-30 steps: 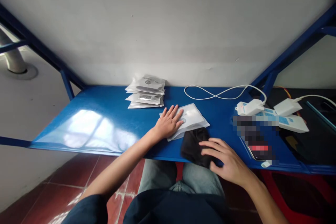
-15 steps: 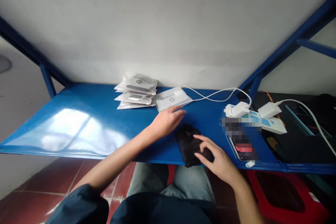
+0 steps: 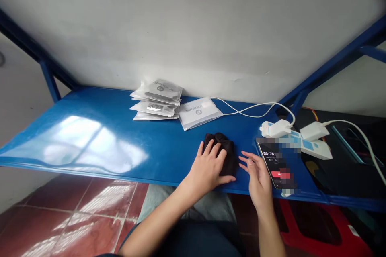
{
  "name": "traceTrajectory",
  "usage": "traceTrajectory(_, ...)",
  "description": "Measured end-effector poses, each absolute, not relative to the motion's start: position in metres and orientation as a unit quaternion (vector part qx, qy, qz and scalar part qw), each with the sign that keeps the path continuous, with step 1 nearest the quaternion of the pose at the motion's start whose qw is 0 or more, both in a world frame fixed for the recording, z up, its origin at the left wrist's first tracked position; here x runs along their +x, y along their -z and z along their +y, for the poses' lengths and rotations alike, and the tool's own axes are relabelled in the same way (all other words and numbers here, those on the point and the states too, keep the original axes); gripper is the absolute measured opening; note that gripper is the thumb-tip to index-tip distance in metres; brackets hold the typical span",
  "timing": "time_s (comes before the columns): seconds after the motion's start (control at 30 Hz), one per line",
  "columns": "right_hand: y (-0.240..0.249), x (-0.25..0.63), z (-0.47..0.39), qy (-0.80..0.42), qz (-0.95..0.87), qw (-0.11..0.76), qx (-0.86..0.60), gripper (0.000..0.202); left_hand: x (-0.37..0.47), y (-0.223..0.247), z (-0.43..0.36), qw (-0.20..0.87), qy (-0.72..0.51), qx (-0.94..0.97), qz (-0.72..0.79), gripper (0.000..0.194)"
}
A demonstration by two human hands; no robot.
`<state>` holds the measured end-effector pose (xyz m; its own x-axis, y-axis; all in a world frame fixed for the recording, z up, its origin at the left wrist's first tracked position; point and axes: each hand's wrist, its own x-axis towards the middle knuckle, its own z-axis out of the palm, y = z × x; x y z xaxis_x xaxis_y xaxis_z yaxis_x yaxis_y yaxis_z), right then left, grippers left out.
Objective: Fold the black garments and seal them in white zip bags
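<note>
A bundle of black cloth [image 3: 229, 156] lies near the front edge of the blue table [image 3: 169, 144]. My left hand [image 3: 209, 168] rests on top of it with the fingers spread. Just right of the cloth is my right hand [image 3: 256, 172], its fingers apart and nothing between them. Behind the cloth lies a single white printed pouch [image 3: 200, 112]. Beside that pouch, to the left, several similar pouches [image 3: 159, 98] are stacked.
A phone [image 3: 273, 164] with a lit screen lies right of my right hand. Farther back, a white power strip [image 3: 313, 146] holds two plugged-in chargers with white cables. A red stool [image 3: 325, 225] is below the table at the right.
My left hand has come down and right onto the black cloth. My right hand has moved off the cloth to its right. The cloth looks more bunched and sits slightly farther back.
</note>
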<state>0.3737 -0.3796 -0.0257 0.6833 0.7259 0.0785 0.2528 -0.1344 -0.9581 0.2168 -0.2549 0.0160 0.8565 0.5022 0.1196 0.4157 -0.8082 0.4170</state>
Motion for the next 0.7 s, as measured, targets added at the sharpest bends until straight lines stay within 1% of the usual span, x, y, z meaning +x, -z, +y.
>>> traceTrajectory(0.07,0.026,0.37,-0.378,-0.179,-0.366,0.529,-0.744,0.036,0.217,-0.02,-0.262,0.187,-0.12,0.937,0.268,0.059)
traceTrajectory(0.13,0.025,0.365,-0.373,-0.13,-0.418,0.465,-0.77,0.036,0.216,-0.023,-0.267,0.164,-0.136,0.928,0.305,0.049)
traceTrajectory(0.23,0.025,0.357,-0.366,-0.058,-0.483,0.386,-0.784,0.034,0.214,-0.026,-0.271,0.133,-0.135,0.919,0.347,0.055)
traceTrajectory(0.3,0.024,0.355,-0.363,-0.032,-0.499,0.363,-0.786,0.032,0.215,-0.027,-0.272,0.127,-0.112,0.92,0.353,0.057)
traceTrajectory(0.4,0.024,0.356,-0.358,-0.02,-0.499,0.343,-0.795,0.03,0.215,-0.026,-0.271,0.124,-0.092,0.922,0.356,0.047)
traceTrajectory(0.53,0.022,0.357,-0.347,-0.014,-0.498,0.295,-0.815,0.03,0.219,-0.028,-0.269,0.134,-0.117,0.915,0.363,0.035)
traceTrajectory(0.6,0.021,0.357,-0.341,0.002,-0.492,0.28,-0.824,0.033,0.22,-0.03,-0.266,0.154,-0.144,0.905,0.37,0.038)
traceTrajectory(0.7,0.02,0.359,-0.336,0.011,-0.482,0.276,-0.831,0.033,0.211,-0.031,-0.258,0.222,-0.219,0.871,0.379,0.052)
